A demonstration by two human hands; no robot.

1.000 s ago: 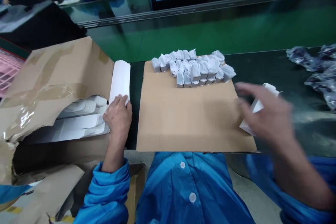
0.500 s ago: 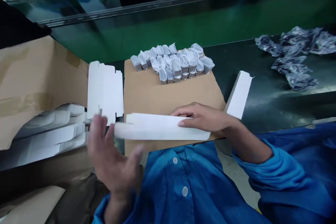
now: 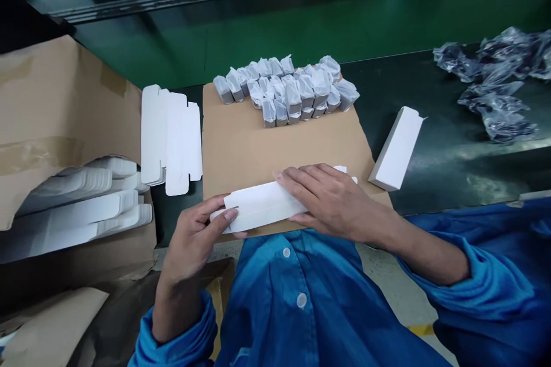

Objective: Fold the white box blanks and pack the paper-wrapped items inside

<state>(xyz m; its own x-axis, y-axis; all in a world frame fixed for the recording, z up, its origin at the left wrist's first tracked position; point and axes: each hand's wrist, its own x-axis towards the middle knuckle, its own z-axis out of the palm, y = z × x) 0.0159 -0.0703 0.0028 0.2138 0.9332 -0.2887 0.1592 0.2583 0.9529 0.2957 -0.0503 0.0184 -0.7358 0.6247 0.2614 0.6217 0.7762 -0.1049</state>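
A long flat white carton blank (image 3: 262, 209) lies across the near edge of a brown cardboard sheet (image 3: 241, 149). My left hand (image 3: 193, 241) pinches its left end between thumb and fingers. My right hand (image 3: 331, 200) lies over its right half, fingers curled round it. At the far edge of the sheet sit several small grey parts in clear wrap (image 3: 286, 89). A folded white box (image 3: 398, 149) rests on the dark table to the right of the sheet.
A small pile of flat white blanks (image 3: 172, 137) lies left of the sheet. An open brown shipping carton (image 3: 55, 109) at the left holds stacks of more blanks (image 3: 73, 212). Crumpled dark plastic bags (image 3: 495, 86) lie at the far right. A green conveyor (image 3: 301, 28) runs behind.
My left hand came in from the left and took hold of the blank's left end. My right hand closed further over the blank. The blank shifted slightly nearer to me.
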